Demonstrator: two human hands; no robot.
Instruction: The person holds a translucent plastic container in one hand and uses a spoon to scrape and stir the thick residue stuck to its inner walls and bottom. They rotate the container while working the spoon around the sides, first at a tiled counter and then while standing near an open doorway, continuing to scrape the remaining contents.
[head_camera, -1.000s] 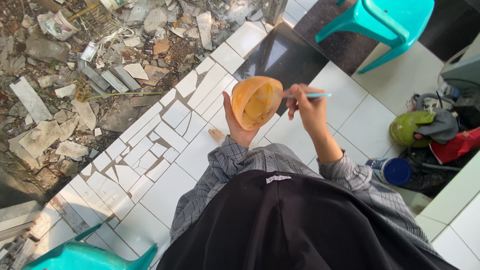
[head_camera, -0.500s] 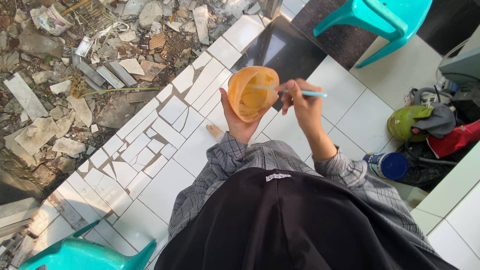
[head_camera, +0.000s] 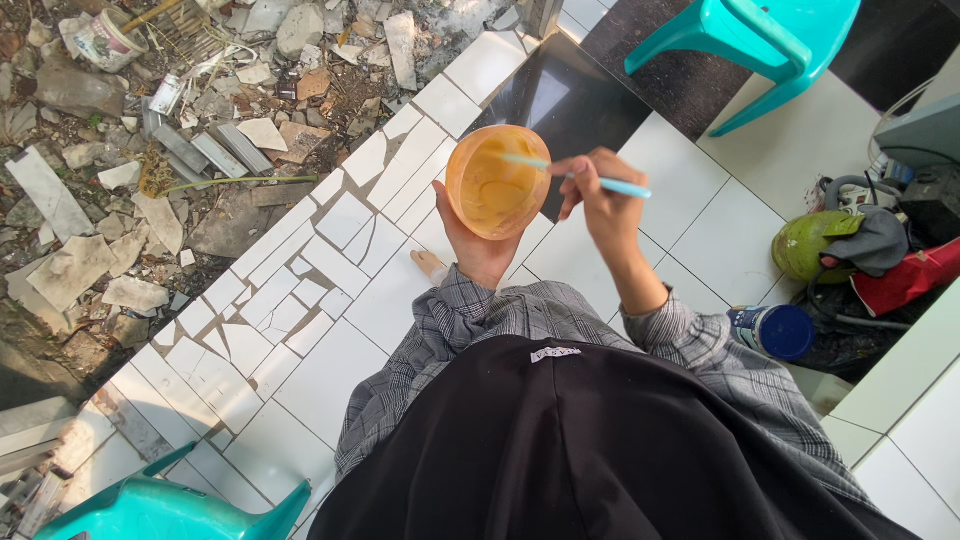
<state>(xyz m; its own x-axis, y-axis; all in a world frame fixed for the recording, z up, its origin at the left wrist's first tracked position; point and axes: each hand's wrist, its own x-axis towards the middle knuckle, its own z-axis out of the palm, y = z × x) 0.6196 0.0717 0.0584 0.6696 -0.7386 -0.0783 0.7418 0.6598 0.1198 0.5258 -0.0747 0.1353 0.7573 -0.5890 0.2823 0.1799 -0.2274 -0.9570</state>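
From the head view, looking straight down, the left hand (head_camera: 478, 248) cups an orange bowl (head_camera: 497, 181) from underneath, fingers wrapped up its near side, holding it out over the white tiled floor (head_camera: 330, 360) with its open mouth tilted toward the camera and a yellowish smear coating the inside. The right hand (head_camera: 603, 200) is closed around a thin light-blue stick (head_camera: 585, 178), pinched between thumb and fingers, whose far end reaches across the rim into the bowl. The two hands are close together but not touching. Both arms wear grey plaid sleeves above a black garment. Broken tiles and rubble (head_camera: 150, 150) lie to the left, a teal plastic chair (head_camera: 760, 45) stands ahead, and a blue-capped can (head_camera: 772, 330) lies on the floor to the right.
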